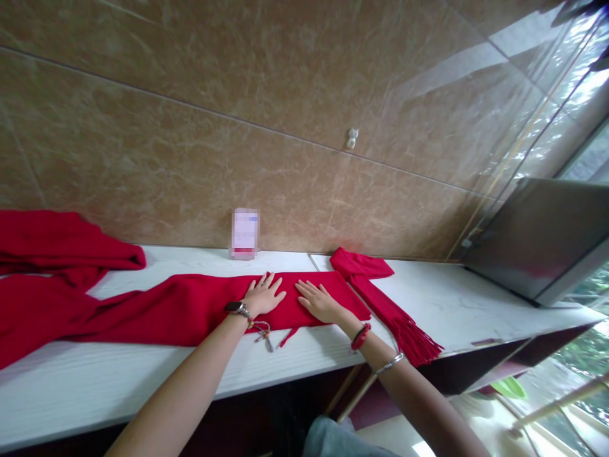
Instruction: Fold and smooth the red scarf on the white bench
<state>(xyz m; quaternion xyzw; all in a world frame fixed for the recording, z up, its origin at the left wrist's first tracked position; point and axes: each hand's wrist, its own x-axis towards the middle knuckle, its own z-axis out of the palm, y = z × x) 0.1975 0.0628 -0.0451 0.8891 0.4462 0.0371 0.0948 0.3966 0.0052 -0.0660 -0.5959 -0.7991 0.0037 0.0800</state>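
A long red scarf lies lengthwise along the white counter, bunched toward the left and spread flat under my hands. My left hand rests palm down on it, fingers spread. To its right, my right hand also lies flat on the cloth, its fingers stretched out. Just past the scarf's right end is another red piece with a fringe, folded over at the back, its tassels hanging at the counter's front edge. A heap of red fabric sits at the far left.
The white counter runs along a brown tiled wall. A blurred phone-like rectangle stands against the wall. A dark grey metal box-shaped appliance stands at the right end. Open shelves and a green basin are below.
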